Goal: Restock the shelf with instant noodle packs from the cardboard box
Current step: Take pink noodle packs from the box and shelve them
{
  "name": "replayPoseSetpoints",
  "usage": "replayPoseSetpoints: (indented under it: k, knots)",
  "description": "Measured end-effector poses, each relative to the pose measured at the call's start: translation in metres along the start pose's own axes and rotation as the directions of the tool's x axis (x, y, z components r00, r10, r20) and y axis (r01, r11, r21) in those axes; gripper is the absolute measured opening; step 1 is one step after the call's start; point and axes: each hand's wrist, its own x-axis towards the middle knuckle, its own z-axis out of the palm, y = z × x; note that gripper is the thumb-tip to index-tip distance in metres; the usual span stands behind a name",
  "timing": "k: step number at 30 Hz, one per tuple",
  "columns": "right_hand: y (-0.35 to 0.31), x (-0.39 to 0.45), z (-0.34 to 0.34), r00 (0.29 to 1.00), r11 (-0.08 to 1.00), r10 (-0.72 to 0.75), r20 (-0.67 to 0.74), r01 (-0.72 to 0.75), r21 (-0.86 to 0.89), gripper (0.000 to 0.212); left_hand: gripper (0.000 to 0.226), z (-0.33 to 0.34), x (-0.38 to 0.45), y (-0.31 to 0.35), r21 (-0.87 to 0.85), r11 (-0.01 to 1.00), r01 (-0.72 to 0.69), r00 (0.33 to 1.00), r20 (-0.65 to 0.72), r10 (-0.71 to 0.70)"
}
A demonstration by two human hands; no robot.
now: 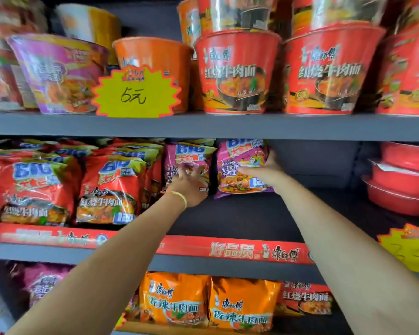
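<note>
Two purple noodle packs stand upright at the back of the middle shelf (240, 213). My left hand (188, 184), with a yellow band at the wrist, lies with spread fingers on the front of the left purple pack (186, 153). My right hand (267, 170) grips the right side of the right purple pack (237, 165), thumb across its front. Red noodle packs (107, 187) fill the shelf to the left of them. The cardboard box is out of view.
Bowl noodles in red (237, 73), orange and purple line the top shelf behind a yellow price tag (136, 93). Red flat bowls (402, 180) are stacked at the middle shelf's right end. Orange packs (242, 305) sit on the bottom shelf. Bare shelf lies right of the purple packs.
</note>
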Motion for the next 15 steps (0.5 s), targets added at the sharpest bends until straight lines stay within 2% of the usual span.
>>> replayPoseSetpoints:
  k: [4, 7, 10, 13, 15]
  knots:
    - [0.013, 0.024, -0.005, 0.992, 0.98, 0.074, 0.099, -0.054, -0.19, 0.108, 0.085, 0.007, 0.016, -0.002, 0.067, 0.997, 0.025, 0.999, -0.044, -0.022]
    - [0.015, 0.034, -0.01, 0.973, 0.921, 0.185, 0.137, -0.123, -0.369, 0.092, 0.087, 0.011, 0.021, -0.005, 0.1, 0.995, 0.02, 0.998, -0.069, -0.013]
    - [0.023, 0.043, -0.004, 0.973, 0.913, 0.202, 0.108, -0.147, -0.381, 0.109, 0.086, 0.012, 0.024, -0.006, 0.073, 0.997, 0.012, 0.998, -0.063, -0.007]
    - [0.025, 0.043, 0.016, 0.991, 0.931, 0.125, 0.035, -0.105, -0.348, 0.114, 0.086, 0.012, 0.025, -0.008, 0.045, 0.999, 0.002, 0.998, -0.062, 0.001]
    - [0.027, 0.047, 0.027, 0.995, 0.929, 0.101, 0.025, -0.085, -0.361, 0.128, 0.086, 0.012, 0.026, -0.008, 0.042, 0.999, -0.001, 0.998, -0.061, 0.004]
